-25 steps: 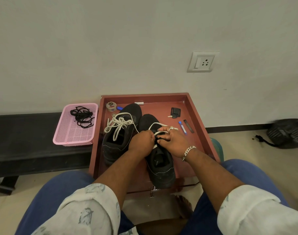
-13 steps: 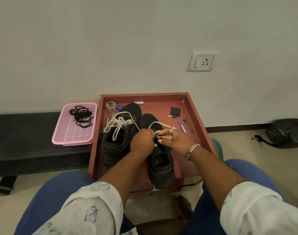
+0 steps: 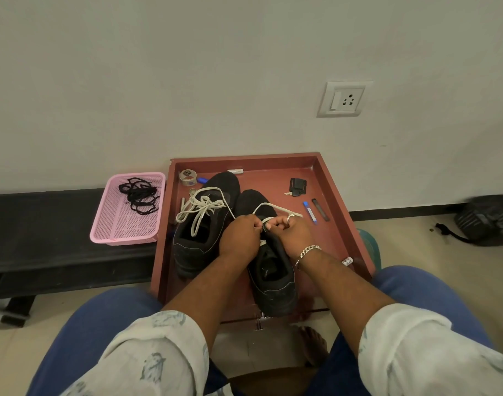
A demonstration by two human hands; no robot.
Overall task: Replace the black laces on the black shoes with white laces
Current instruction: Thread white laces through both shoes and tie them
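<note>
Red-brown tray (image 3: 334, 224) on the floor against a plain pale wall (image 3: 187, 81), socket plate (image 3: 345, 99) above right. Two black shoes side by side in the tray, toes toward the wall. Left shoe (image 3: 200, 238) strung with a loose white lace (image 3: 200, 208). Right shoe (image 3: 273, 275) under both hands: left hand (image 3: 240, 235) and right hand (image 3: 291, 231) curled, each pinching a second white lace (image 3: 268, 207) over the eyelets, knuckles nearly touching. Black laces (image 3: 138, 195) heaped in a pink basket (image 3: 124, 238) on a dark low bench (image 3: 44, 224), just left of the tray. Tape roll (image 3: 187, 177), key (image 3: 296, 186), blue pen (image 3: 310, 212) on the tray floor. Dark bag (image 3: 487, 220) on beige floor, far right.
</note>
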